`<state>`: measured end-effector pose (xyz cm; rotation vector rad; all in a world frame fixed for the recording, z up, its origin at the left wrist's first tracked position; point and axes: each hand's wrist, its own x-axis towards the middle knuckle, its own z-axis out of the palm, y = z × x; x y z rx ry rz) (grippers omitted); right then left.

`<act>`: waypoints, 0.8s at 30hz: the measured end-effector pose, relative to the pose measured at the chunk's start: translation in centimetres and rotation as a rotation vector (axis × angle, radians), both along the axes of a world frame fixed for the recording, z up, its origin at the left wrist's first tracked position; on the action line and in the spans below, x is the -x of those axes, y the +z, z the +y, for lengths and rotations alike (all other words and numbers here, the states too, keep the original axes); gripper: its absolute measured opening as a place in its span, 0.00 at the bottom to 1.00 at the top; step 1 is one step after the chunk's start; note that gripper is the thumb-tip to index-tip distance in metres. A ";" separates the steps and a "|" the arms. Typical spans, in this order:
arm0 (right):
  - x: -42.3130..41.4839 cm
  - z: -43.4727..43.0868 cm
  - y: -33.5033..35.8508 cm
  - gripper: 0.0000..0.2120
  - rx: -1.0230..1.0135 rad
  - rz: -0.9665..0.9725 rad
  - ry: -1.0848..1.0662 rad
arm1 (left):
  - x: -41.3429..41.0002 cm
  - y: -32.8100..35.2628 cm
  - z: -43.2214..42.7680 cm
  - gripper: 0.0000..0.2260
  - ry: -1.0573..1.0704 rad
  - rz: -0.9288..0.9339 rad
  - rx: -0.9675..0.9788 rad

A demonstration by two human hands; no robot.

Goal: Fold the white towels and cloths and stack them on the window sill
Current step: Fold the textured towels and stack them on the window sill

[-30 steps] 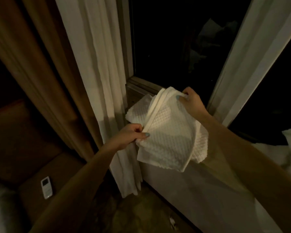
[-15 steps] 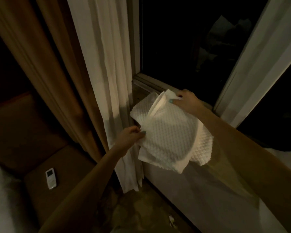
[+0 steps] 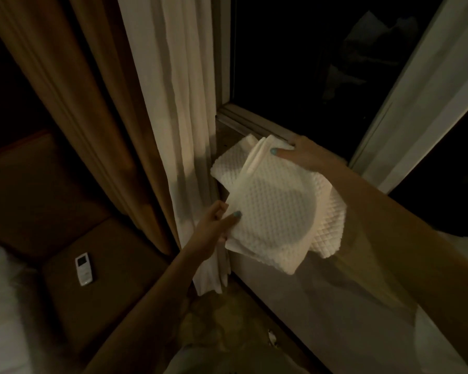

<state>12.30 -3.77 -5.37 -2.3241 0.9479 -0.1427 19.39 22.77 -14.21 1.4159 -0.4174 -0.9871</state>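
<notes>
Above window sill (image 3: 224,140), folded white towel (image 3: 270,211); on it, pinching grip of left hand (image 3: 211,229), right hand (image 3: 305,155)

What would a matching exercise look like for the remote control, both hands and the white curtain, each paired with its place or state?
1 remote control
2 left hand
3 right hand
4 white curtain

A grips the far edge of the folded cloth, near the window frame
B hangs beside the brown curtain
C lies on the brown seat
D pinches the near corner of the folded cloth

Pairs: 1-C, 2-D, 3-A, 4-B
</notes>
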 end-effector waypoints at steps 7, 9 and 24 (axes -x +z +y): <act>-1.7 1.2 1.0 0.28 0.178 0.125 0.081 | 1.0 -1.2 0.0 0.03 0.083 0.151 0.085; -1.4 0.9 0.7 0.28 0.202 0.107 0.062 | 0.8 -0.5 -0.7 0.03 0.069 0.126 0.113; 3.8 -2.7 -2.1 0.16 0.157 -0.284 -0.234 | -0.5 3.9 -7.2 0.07 -0.001 -0.261 0.044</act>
